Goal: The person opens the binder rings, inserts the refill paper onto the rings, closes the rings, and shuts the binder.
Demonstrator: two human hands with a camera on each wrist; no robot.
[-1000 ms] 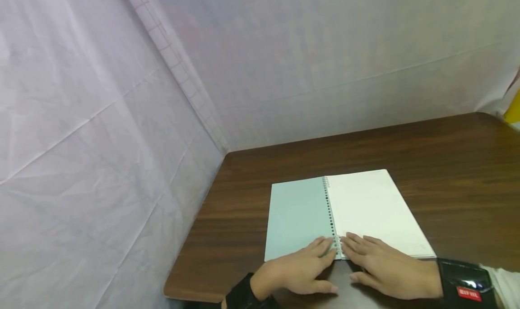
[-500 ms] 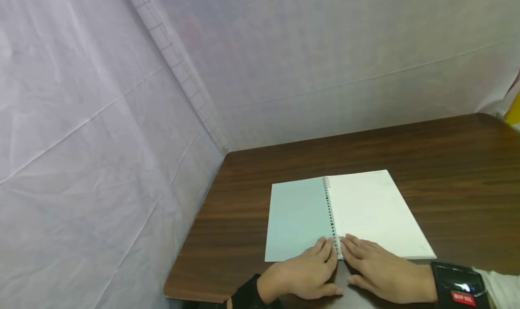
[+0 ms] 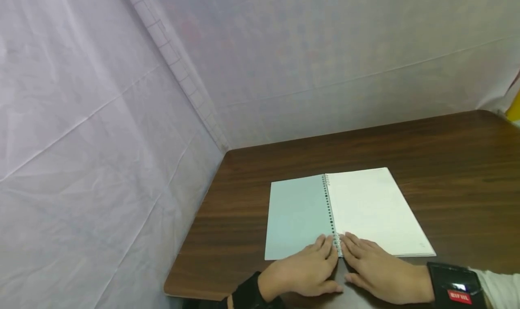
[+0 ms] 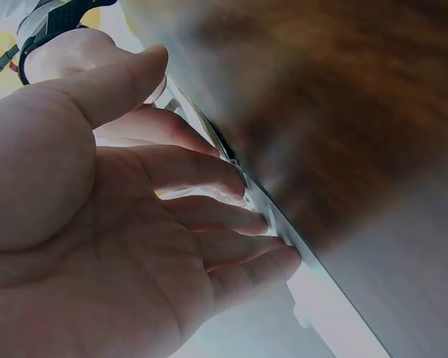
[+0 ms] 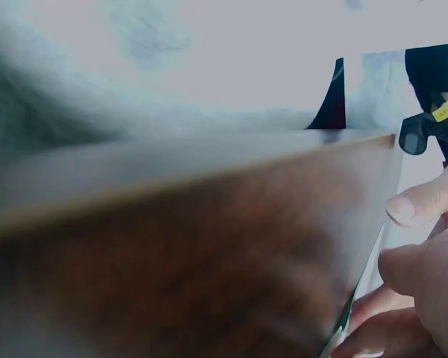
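Observation:
A spiral notebook point(image 3: 349, 212) lies spread flat on the brown table point(image 3: 447, 151), with a pale green cover sheet on the left and a white page on the right. My left hand point(image 3: 306, 268) lies flat, its fingertips on the near corner of the green sheet next to the spiral. My right hand point(image 3: 375, 266) lies flat too, fingertips on the near corner of the white page. Both hands sit side by side at the notebook's near edge. In the left wrist view the left hand's fingers point(image 4: 231, 224) are straight against the notebook edge point(image 4: 313, 261).
Pale cloth walls point(image 3: 101, 119) close in the table on the left and at the back. The table's near left corner point(image 3: 170, 288) lies just left of my left hand. A yellow object point(image 3: 513, 110) shows at the far right edge.
Both hands have slid slightly toward me along the notebook's near edge; the notebook itself stays where it was.

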